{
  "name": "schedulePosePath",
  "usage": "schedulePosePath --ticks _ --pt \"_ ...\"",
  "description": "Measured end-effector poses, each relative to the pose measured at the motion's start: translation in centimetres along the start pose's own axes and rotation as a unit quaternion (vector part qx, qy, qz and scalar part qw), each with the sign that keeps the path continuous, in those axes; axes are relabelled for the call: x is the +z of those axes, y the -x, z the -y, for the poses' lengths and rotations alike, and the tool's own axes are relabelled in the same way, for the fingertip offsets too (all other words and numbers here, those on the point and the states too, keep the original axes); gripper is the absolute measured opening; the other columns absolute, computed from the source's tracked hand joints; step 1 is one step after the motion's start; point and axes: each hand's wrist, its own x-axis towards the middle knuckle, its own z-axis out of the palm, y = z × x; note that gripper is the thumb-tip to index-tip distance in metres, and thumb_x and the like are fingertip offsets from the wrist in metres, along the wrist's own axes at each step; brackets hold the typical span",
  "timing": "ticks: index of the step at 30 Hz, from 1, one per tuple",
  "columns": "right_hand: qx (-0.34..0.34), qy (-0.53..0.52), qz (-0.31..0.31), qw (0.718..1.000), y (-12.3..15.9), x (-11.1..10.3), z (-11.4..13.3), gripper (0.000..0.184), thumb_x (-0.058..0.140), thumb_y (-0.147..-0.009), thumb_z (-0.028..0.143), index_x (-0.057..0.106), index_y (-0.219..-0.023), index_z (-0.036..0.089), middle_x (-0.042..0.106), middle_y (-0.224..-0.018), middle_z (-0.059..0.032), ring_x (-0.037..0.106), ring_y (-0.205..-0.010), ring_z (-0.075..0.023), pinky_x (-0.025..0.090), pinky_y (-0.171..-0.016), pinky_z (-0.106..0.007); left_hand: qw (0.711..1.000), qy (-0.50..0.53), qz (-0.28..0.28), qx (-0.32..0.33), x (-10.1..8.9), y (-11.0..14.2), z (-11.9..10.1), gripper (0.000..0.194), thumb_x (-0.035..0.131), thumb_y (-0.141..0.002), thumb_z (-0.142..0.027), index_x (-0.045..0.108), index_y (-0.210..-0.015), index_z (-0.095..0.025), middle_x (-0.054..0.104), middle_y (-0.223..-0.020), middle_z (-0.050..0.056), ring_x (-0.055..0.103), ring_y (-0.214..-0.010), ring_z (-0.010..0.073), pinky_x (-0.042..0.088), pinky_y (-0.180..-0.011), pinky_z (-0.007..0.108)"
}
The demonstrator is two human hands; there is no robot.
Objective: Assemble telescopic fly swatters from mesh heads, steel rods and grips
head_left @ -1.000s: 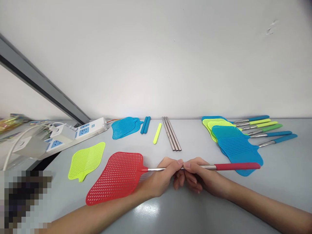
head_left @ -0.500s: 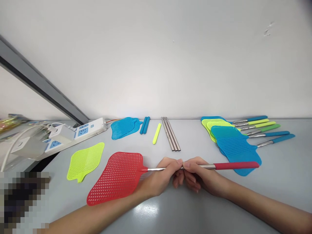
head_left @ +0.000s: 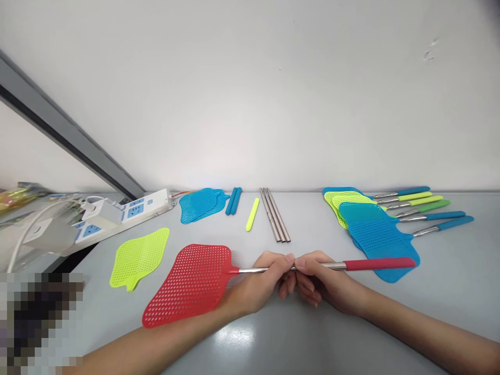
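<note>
A red fly swatter (head_left: 191,284) with a perforated paddle, a metal rod and a red grip lies level across both hands. My left hand (head_left: 269,276) pinches the rod near its middle, on the paddle side. Right beside it, thumb tips nearly touching, my right hand (head_left: 322,276) holds the rod on the grip side. The paddle hangs over my left forearm; the red grip reaches over the blue fly swatters (head_left: 367,224) at the right. Behind my hands lie three metal rods (head_left: 275,216) and a yellow grip (head_left: 252,214).
Two blue grips (head_left: 233,201) lie beside blue swatter heads (head_left: 201,207) near the wall. A yellow-green swatter head (head_left: 138,258) is at the left. Farther left stands a white power strip (head_left: 128,212) with plugs and cables. Several swatters with blue, yellow and green grips (head_left: 422,207) are stacked at the right.
The whole view has shifted slightly. Both hands keep the same hold on the red fly swatter, and the things on the table lie as before.
</note>
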Motion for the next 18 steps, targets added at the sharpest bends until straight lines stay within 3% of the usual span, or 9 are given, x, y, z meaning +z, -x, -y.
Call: schedulePosePath --ticks 12,18 --pt "0.0 -0.001 -0.001 1.0 -0.04 0.03 -0.03 0.04 0.043 -0.082 0.032 0.043 -0.046 0.015 0.038 -0.038 0.004 0.039 -0.037 -0.008 0.03 -0.038 -0.02 1.0 -0.003 -0.014 -0.009 0.04 0.16 -0.05 0.05 0.027 -0.086 -0.041 0.047 -0.05 -0.015 0.044 -0.046 -0.002 0.047 -0.054 0.0116 0.036 -0.059 0.024" --pt "0.004 -0.02 0.008 1.0 -0.12 -0.17 -0.08 0.038 0.041 -0.082 0.031 0.043 -0.048 0.015 0.038 -0.037 0.0042 0.038 -0.036 -0.0083 0.031 -0.038 -0.02 0.999 0.032 0.012 0.017 -0.19 -0.21 0.01 0.051 0.026 -0.088 -0.039 0.051 -0.052 -0.014 0.045 -0.045 -0.001 0.046 -0.049 0.0111 0.035 -0.055 0.024"
